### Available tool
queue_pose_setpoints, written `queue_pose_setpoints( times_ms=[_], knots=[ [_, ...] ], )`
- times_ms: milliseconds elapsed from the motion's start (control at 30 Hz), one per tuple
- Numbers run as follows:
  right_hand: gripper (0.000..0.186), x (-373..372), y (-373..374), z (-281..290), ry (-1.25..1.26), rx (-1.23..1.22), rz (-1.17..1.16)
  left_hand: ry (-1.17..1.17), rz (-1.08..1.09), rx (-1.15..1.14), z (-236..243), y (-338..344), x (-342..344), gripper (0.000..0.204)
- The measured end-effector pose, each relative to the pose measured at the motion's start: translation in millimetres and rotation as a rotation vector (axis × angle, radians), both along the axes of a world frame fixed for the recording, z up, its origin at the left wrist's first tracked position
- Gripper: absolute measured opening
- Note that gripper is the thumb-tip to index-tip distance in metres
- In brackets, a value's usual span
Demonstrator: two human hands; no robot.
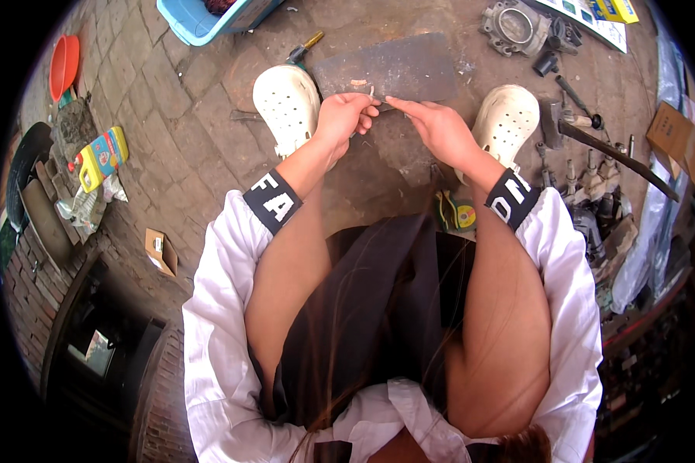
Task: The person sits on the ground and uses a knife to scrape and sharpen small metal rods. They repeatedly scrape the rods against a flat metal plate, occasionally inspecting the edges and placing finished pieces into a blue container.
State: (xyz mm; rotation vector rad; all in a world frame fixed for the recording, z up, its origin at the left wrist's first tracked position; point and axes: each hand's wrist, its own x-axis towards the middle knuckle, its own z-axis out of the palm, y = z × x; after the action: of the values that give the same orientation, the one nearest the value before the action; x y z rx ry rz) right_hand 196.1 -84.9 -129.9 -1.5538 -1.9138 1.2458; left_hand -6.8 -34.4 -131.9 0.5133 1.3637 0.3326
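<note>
My left hand (346,119) is in front of me, thumb and fingers pinched round a small, pale, thin piece (373,92) too small to name. Close by on the right, my right hand (442,131) points its closed fingertips toward that piece; whatever lies between them is hidden. Both hands are over the near edge of a flat dark metal plate (417,65) on the ground. A small reddish bit (358,82) rests on the plate.
White clogs (286,104) flank the plate. A brass-tipped tool (305,48) lies beyond the left clog. Metal machine parts (515,29) and a long-handled hammer (618,154) are to the right. A blue basin (201,21), yellow jug (100,158) and small carton (161,251) stand leftward.
</note>
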Motion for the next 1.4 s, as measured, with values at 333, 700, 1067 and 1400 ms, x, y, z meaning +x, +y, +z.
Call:
queue_pose_setpoints(
  times_ms=[333,700,1067,1400],
  knots=[
    [0.052,-2,5,9,-0.152,-0.059,0.093,0.003,0.013,0.001,-2,0,0,0.017],
    [0.056,-3,8,12,-0.252,-0.042,0.131,0.026,0.008,0.011,-2,0,2,0.016],
    [0.042,3,1,6,-0.07,-0.078,0.043,0.048,0.003,0.007,-1,2,6,0.017],
    [0.038,-2,3,2,-0.058,-0.029,0.036,0.047,-0.007,-0.003,4,4,5,0.018]
  ],
)
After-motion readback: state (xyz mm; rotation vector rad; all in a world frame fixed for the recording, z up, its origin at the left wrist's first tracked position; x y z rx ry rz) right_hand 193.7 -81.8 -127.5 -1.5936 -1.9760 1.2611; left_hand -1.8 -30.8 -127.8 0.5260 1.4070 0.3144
